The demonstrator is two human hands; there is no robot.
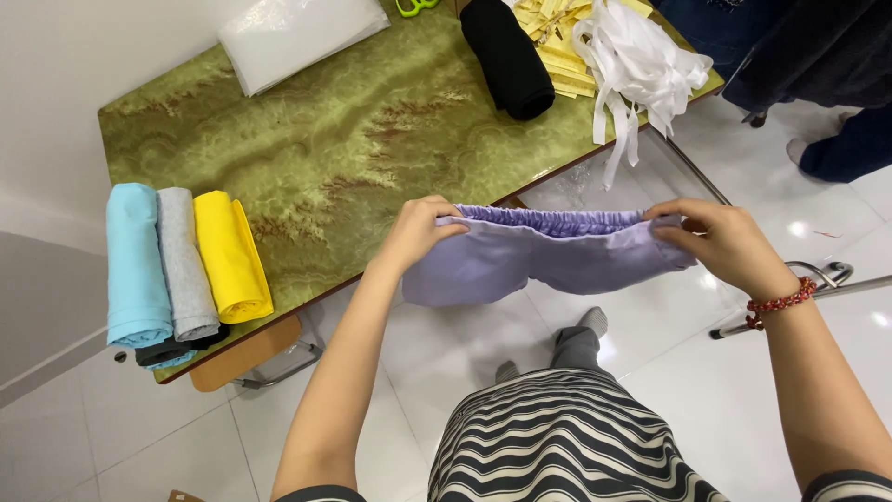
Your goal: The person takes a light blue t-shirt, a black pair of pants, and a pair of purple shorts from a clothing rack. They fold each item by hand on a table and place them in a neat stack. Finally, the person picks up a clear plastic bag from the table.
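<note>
I see the left hand point(420, 228) and right hand point(720, 244) each in a pinching grip on one end of the elastic waistband of lilac shorts point(539, 256), stretched in the air just off the green marbled bench point(362, 130). On the bench lie rolled blue point(135, 265), grey point(184, 265) and yellow point(232, 256) cloths, a black roll point(506, 56), white strips point(641, 65) and a clear bag point(297, 33).

Green marbled table point(372, 121) on white tile floor point(669, 372) — at its near end three rolled cloths side by side, blue point(135, 265), grey point(183, 265), yellow point(232, 257); at the far end a clear plastic bag point(297, 37), black cloth roll point(506, 58), yellow strips point(557, 42), white ribbons point(636, 65), green scissor handles point(415, 6).
</note>
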